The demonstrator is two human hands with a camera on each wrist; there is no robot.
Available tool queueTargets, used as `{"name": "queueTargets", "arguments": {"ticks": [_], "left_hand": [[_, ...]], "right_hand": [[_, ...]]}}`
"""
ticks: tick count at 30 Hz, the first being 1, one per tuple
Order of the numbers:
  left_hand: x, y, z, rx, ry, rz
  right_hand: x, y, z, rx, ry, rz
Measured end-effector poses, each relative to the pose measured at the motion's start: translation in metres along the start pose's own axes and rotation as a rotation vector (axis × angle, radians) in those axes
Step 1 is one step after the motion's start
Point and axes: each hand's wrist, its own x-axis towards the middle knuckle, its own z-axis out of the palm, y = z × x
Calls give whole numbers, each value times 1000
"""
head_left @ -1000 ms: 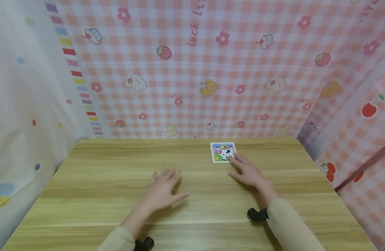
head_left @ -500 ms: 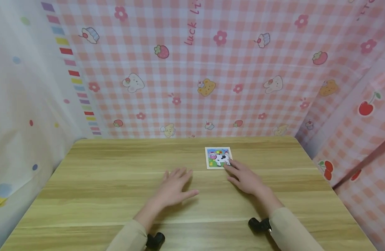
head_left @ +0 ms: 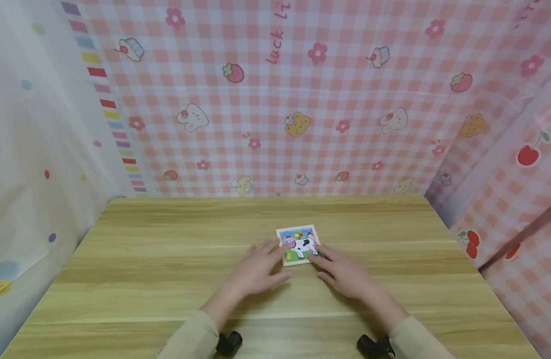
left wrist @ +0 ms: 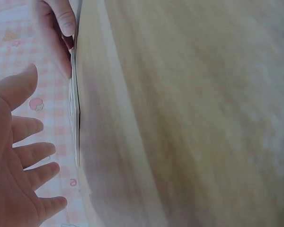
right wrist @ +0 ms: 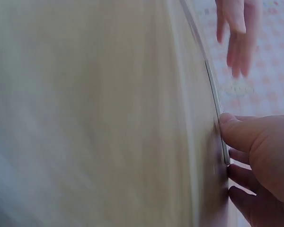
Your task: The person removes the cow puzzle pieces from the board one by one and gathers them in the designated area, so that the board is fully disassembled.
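A square picture board (head_left: pixel 302 244) with a pale frame and a cartoon cow lies on the wooden table between both hands, turned slightly. From the left, my left hand (head_left: pixel 259 269) reaches in with spread fingers, its fingertips right at the board's left edge. In the left wrist view this hand (left wrist: pixel 14 156) holds nothing. My right hand (head_left: pixel 344 271) touches the board's lower right corner, one fingertip overlapping the picture and another at the right edge. Seen from the right wrist, the board (right wrist: pixel 215 99) is a thin edge beside the right hand's (right wrist: pixel 262 156) thumb and fingers.
The wooden table (head_left: pixel 167 284) runs back to a pink checked cloth (head_left: pixel 266 99). A white dotted cloth (head_left: pixel 46 124) hangs at the left and another pink checked cloth (head_left: pixel 517 199) at the right. Both wrists wear small black devices.
The cow board has slid toward me and to the left along with my right hand, turning a little. My left hand has moved rightward to the board's left edge.
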Motion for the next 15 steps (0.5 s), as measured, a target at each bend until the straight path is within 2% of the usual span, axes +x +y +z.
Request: {"name": "queueTargets", "arguments": {"ticks": [7, 15], "left_hand": [[-2, 0, 0, 42, 0, 41], [-17, 0, -2, 40, 6, 63]], "right_hand": [[-5, -21, 2, -20, -17, -56], [-9, -42, 3, -72, 5, -129]]}}
